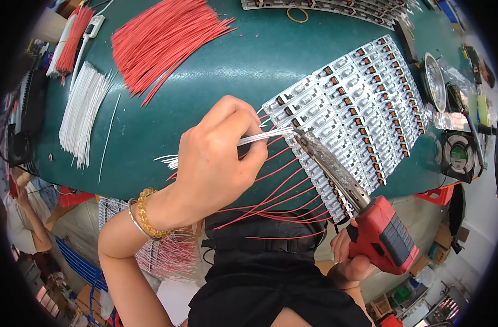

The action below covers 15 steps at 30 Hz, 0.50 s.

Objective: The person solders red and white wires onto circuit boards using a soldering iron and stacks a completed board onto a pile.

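Note:
My left hand (216,155) is closed around a small bunch of white wires (266,134), pinched between thumb and fingers. Their front ends meet the near-left edge of a panel of small circuit boards (352,101). In my right hand (351,259) is a red and black soldering gun (384,234), gripped by its handle below the table edge. Its dark tip lies over the panel, right by the white wire ends; whether they touch I cannot tell. Several red wires (279,173) run from the panel's near edge toward my lap, passing partly behind my left hand.
On the green table (249,65) lie a big pile of red wires (159,43), a white wire pile (85,117) and one loose white wire (108,139). More board panels (336,6) are at the back. A metal dish (434,82) and a fan (458,155) stand at right.

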{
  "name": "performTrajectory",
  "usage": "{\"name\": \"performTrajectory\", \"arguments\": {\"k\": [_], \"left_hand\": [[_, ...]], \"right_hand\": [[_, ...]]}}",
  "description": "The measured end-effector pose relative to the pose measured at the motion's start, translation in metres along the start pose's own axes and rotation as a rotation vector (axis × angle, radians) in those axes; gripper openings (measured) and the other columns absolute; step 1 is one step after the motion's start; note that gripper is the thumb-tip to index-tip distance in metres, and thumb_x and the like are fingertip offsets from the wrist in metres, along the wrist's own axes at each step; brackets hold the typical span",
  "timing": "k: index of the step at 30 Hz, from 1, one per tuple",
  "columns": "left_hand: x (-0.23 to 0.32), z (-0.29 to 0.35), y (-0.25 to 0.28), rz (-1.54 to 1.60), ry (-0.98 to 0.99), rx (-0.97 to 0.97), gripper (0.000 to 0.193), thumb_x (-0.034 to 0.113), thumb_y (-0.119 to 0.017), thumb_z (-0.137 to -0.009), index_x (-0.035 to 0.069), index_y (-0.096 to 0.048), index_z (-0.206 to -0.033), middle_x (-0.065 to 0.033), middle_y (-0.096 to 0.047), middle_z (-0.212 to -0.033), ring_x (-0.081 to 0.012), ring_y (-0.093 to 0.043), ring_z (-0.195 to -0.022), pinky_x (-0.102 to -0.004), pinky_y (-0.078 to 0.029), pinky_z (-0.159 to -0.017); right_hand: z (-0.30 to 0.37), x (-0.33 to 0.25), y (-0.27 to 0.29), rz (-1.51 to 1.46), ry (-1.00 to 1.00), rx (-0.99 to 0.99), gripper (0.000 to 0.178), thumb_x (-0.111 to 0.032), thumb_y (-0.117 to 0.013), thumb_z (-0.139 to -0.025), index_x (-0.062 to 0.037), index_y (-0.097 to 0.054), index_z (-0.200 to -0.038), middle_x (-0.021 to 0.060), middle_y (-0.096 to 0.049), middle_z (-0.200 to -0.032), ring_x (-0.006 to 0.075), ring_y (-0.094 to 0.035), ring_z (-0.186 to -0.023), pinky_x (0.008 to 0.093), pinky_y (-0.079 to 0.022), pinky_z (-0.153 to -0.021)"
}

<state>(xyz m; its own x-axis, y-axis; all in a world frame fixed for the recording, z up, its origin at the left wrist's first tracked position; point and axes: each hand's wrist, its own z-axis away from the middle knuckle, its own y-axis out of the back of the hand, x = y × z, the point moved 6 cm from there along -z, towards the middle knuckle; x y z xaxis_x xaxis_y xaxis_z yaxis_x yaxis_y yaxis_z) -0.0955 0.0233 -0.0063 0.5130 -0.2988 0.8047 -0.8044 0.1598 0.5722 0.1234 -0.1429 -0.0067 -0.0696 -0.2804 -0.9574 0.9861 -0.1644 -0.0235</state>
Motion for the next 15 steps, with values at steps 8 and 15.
{"name": "performTrajectory", "arguments": {"k": [8,15], "left_hand": [[-0.001,0.001,0.007,0.027,-0.075,0.053,0.005,-0.001,-0.066,-0.081,-0.002,-0.061,-0.083,-0.0103,-0.061,-0.087,-0.0233,-0.058,-0.063,-0.0329,-0.045,-0.057],[-0.003,0.001,0.015,0.063,0.045,0.095,0.007,0.000,-0.058,-0.093,-0.002,-0.063,-0.097,-0.0115,-0.060,-0.084,-0.0218,-0.056,-0.066,-0.0305,-0.045,-0.061]], "right_hand": [[0.001,0.007,0.004,-0.067,0.079,0.036,0.091,-0.065,-0.068,-0.080,0.0096,-0.047,-0.128,-0.0042,-0.043,-0.048,0.0101,-0.045,-0.040,0.0250,-0.039,-0.046],[0.006,0.019,0.018,-0.120,0.177,0.113,0.090,-0.063,-0.067,-0.082,0.0101,-0.045,-0.129,-0.0033,-0.043,-0.049,0.0101,-0.046,-0.040,0.0250,-0.042,-0.046]]}}
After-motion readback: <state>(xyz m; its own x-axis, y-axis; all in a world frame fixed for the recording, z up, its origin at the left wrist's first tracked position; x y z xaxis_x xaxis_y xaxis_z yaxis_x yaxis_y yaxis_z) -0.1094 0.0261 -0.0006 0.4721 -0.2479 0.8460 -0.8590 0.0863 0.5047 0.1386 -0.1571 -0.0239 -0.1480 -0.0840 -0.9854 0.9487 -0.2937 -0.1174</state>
